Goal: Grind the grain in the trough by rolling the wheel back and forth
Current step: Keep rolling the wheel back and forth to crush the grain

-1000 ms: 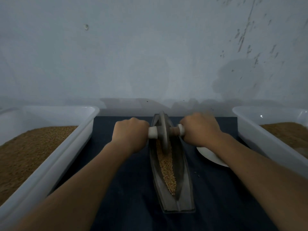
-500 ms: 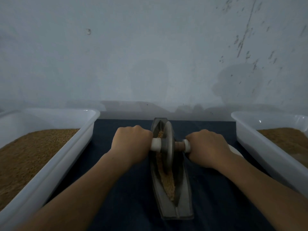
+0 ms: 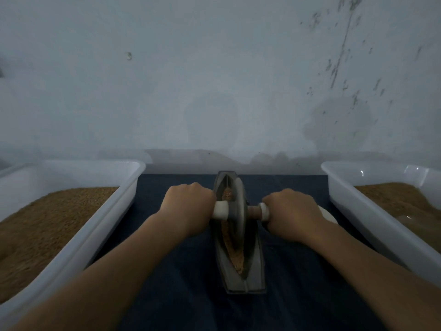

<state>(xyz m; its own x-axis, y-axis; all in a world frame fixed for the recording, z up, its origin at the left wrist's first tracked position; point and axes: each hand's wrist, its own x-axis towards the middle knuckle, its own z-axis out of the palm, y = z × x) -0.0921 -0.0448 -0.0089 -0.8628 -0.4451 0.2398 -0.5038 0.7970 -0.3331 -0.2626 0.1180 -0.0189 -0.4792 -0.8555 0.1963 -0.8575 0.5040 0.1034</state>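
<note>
A narrow grey boat-shaped trough (image 3: 254,278) lies lengthwise on a dark blue cloth, with brown grain (image 3: 235,255) along its groove. A grey grinding wheel (image 3: 239,211) stands upright in the groove near the trough's middle, on an axle with white handle ends. My left hand (image 3: 188,209) grips the left handle (image 3: 220,209). My right hand (image 3: 293,215) grips the right handle (image 3: 262,209). Both fists are curled round the axle, one on each side of the wheel.
A white plastic tub (image 3: 107,225) full of brown grain stands at the left, and a second white tub (image 3: 353,206) with grain at the right. A white dish (image 3: 328,213) peeks out behind my right hand. A pale wall rises just behind the trough.
The wheel has rolled from the trough's far end toward me to about its middle, and both hands came back with it. Grain now shows beyond the wheel.
</note>
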